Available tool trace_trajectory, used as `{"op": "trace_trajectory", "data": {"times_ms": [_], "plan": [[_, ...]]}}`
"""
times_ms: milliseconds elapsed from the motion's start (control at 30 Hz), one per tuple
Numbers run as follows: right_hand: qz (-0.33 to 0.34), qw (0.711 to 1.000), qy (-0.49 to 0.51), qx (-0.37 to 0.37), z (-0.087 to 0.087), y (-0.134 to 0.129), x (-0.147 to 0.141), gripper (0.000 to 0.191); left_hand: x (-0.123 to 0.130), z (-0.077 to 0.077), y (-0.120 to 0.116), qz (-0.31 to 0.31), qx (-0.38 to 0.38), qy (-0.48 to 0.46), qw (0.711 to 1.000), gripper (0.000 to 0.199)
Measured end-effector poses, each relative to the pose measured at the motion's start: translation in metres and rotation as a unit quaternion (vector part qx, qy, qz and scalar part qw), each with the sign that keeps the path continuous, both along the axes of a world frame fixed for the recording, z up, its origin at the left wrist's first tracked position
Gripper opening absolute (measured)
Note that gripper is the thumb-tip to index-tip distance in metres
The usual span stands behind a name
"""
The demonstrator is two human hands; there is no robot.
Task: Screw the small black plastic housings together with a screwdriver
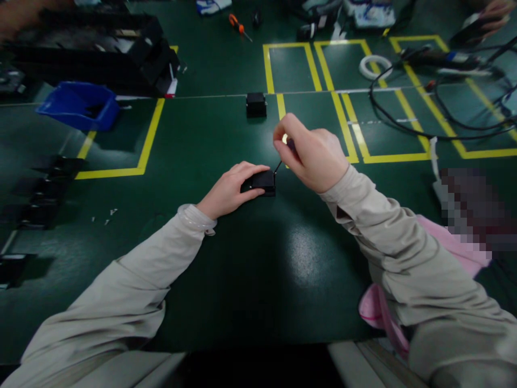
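A small black block (264, 183) lies on the green table (242, 258) near the middle of the head view. My left hand (234, 188) grips it from the left, thumb and fingers on its near and far sides. Above and to the right, my right hand (311, 153) is closed round a screwdriver (278, 166), whose handle is mostly hidden by the fingers. The thin dark shaft slants down to the block's right end. Farther back stands a second black block (256, 105), touched by neither hand.
A blue bin (81, 105) and black housings (137, 54) stand at the back left; small screws (109, 215) lie at left. At the right are a tape roll (375, 67), a black cable (404, 129) and pink cloth (456, 245). Another person's hand (495, 16) shows at top right.
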State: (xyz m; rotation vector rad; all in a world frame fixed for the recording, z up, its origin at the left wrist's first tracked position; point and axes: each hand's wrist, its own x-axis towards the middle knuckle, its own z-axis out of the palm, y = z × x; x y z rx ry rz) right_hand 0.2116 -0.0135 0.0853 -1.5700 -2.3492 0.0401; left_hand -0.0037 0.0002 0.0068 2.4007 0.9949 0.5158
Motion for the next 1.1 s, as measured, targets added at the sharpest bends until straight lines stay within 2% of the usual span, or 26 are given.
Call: {"op": "trace_trajectory", "data": {"times_ms": [167, 300, 567, 733, 933, 1100], "plan": [[0.006, 1.000, 0.017, 0.003, 0.0000, -0.0005, 0.0010, 0.036, -0.0002, 0.0003, 0.0000, -0.002, -0.001, -0.002, 1.000, 0.047], [-0.001, 1.000, 0.002, -0.001, -0.0003, -0.0003, 0.0011, 0.043, -0.0005, -0.0007, 0.0004, -0.001, 0.000, -0.003, 1.000, 0.047], [0.003, 1.000, 0.009, -0.001, 0.0014, -0.0014, -0.0001, 0.037, -0.0005, -0.0011, 0.0004, -0.003, 0.000, -0.006, 1.000, 0.047], [0.000, 1.000, 0.004, -0.005, 0.0003, -0.0004, 0.0006, 0.046, -0.0007, -0.0017, 0.0006, -0.001, 0.002, -0.003, 1.000, 0.048], [-0.005, 1.000, 0.009, -0.010, 0.0016, -0.0010, -0.0007, 0.036, -0.0006, -0.0004, 0.0002, 0.002, -0.006, 0.002, 1.000, 0.048], [0.006, 1.000, 0.019, -0.001, -0.0002, -0.0004, 0.0011, 0.038, -0.0006, -0.0010, 0.0007, -0.003, 0.001, -0.005, 1.000, 0.048]]}}
